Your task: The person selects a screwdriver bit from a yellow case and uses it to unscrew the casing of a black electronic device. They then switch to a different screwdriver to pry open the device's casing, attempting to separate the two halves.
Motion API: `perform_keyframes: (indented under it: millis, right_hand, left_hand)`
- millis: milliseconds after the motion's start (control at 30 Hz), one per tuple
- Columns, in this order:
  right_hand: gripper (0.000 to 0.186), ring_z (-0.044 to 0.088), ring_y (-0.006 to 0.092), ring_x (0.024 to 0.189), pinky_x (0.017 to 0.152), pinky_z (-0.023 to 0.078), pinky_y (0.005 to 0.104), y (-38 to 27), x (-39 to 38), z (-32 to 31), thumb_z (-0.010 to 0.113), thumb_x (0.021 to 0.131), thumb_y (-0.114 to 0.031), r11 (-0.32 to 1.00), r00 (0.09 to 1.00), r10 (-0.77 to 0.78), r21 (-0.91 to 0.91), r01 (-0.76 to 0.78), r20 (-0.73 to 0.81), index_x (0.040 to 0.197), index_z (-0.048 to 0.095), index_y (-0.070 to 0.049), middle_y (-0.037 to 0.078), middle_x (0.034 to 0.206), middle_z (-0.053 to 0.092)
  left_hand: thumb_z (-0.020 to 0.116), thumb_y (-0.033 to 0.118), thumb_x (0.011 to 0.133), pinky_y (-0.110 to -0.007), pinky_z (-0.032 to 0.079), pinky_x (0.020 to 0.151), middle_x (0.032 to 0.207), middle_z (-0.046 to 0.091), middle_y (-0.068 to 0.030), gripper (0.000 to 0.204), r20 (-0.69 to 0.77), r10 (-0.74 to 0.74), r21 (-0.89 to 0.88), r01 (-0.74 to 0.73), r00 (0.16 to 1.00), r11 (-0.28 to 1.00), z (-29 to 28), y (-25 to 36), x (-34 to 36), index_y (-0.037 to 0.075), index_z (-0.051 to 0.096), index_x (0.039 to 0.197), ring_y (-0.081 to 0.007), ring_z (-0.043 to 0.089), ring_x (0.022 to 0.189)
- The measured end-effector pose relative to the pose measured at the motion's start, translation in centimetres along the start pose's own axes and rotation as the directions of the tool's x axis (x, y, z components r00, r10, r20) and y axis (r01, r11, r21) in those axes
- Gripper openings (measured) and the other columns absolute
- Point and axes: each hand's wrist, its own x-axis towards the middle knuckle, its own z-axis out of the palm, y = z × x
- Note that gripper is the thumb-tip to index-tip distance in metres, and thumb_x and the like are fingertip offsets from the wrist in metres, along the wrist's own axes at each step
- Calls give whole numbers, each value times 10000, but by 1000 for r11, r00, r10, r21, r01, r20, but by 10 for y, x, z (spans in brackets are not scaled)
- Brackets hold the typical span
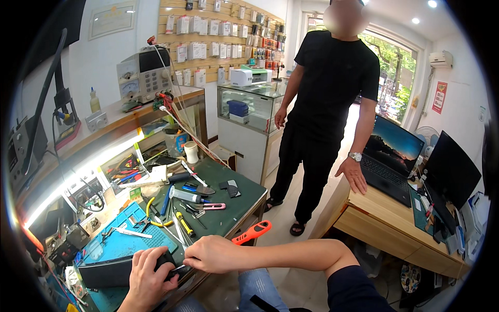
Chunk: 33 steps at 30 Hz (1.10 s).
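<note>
A long black box-shaped object lies along the near edge of the blue work mat. My left hand is closed round its right end, fingers bent over the top. Just right of it, my right hand is closed on an orange-handled tool. The handle sticks out beyond my right hand, and a thin metal end points at the black object beside my left fingers. My fingers hide the tool's middle, and whether its tip touches the object I cannot tell.
Pliers with yellow grips, a yellow screwdriver, a syringe and several tools lie on the green mat. A person in black stands across, one hand on the wooden desk near an open laptop.
</note>
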Motion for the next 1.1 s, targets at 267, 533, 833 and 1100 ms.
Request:
perform_keyframes:
  millis: [267,533,833,1100]
  right_hand:
    - [260,711,365,823,734,544,475,5,17,1,703,958,-303,999,1000,13,-35,-13,-5,910,723,-49,158,835,725]
    - [278,736,311,853,779,556,433,8,27,-5,746,932,-315,988,980,112,87,-128,166,924,735,-37,122,879,758]
    - [336,705,406,879,786,550,506,0,27,-3,650,973,-371,993,982,115,-5,-116,149,931,743,-51,204,895,731]
    - [270,714,375,820,731,556,465,20,15,16,677,978,-359,996,996,90,20,-90,23,987,770,-106,164,857,728]
  left_hand:
    - [846,143,585,-478,482,960,1270,631,-160,357,-55,-20,25,22,998,999,4,-18,3,86,682,898,-372,613,1132]
    - [841,178,630,-499,463,983,1318,610,-160,355,-42,-17,25,18,999,1000,7,-18,0,88,684,935,-373,596,1166]
    - [837,198,662,-498,453,1002,1349,604,-155,399,-33,-26,54,28,999,998,2,-15,-1,86,693,1017,-361,590,1211]
    - [816,311,812,-451,426,1114,1452,578,-141,706,86,-84,48,81,993,996,-3,-15,5,57,567,1422,-319,565,1318]
